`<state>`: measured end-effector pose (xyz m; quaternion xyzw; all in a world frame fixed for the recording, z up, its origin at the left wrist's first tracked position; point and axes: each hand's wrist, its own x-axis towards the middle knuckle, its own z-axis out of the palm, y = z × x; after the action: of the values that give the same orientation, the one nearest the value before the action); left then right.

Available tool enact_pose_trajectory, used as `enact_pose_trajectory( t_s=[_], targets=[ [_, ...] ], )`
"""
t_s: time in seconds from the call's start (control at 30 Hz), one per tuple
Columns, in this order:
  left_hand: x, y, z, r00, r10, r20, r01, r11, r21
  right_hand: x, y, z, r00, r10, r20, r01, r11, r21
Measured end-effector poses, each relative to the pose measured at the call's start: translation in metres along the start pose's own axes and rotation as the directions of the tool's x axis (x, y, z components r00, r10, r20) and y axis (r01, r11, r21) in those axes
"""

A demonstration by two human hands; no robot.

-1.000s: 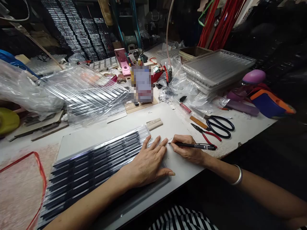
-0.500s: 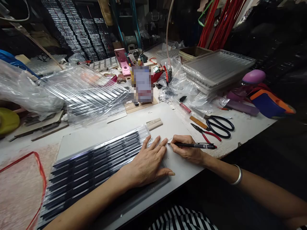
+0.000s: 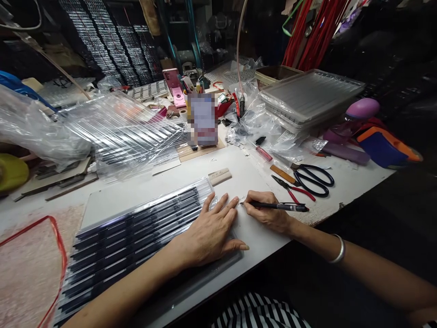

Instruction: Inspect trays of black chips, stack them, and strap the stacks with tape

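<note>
My left hand (image 3: 213,230) lies flat with fingers spread, across the right end of a clear plastic tray (image 3: 206,186) and the white surface beside it. Rows of black strips (image 3: 136,232) fill the tray, partly hidden under my left forearm. Just right of those fingertips, my right hand (image 3: 268,212) is closed around a black pen (image 3: 283,206). The pen's tip meets the white surface (image 3: 249,173), where small handwritten marks show. Beyond the tray's corner sits a beige block (image 3: 220,176) with writing on it.
To the right lie black-handled scissors (image 3: 313,181), red-handled pliers (image 3: 293,189) and a red screwdriver (image 3: 264,153). Lidded clear boxes (image 3: 310,98) stand behind them. A phone with a blurred screen (image 3: 204,119) stands at the back centre, clear plastic trays (image 3: 126,132) at back left.
The pen in my right hand has tilted slightly, and a little more writing shows near its tip. My left hand has stayed in place.
</note>
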<state>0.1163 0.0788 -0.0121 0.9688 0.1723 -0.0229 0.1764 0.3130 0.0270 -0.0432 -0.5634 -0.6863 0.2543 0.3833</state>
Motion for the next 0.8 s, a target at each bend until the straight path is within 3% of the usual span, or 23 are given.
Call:
enact_pose_trajectory(
  t_s=[0.27, 0.43, 0.8],
  targets=[
    [0.0009, 0.0002, -0.0005, 1.000, -0.010, 0.023, 0.010, 1.000, -0.003, -0.0002, -0.0010, -0.0028, 0.999, 0.032, 0.022, -0.033, 0.997, 0.064],
    [0.0011, 0.0015, -0.0024, 0.999, -0.019, 0.033, 0.020, 1.000, -0.023, 0.0003, -0.0016, -0.0073, 0.992, 0.112, -0.052, -0.106, 0.989, 0.106],
    [-0.0003, -0.0005, -0.0003, 0.999, -0.013, 0.038, 0.014, 0.999, -0.030, 0.0005, -0.0039, -0.0061, 0.997, 0.065, -0.031, -0.063, 0.996, 0.061]
  ],
)
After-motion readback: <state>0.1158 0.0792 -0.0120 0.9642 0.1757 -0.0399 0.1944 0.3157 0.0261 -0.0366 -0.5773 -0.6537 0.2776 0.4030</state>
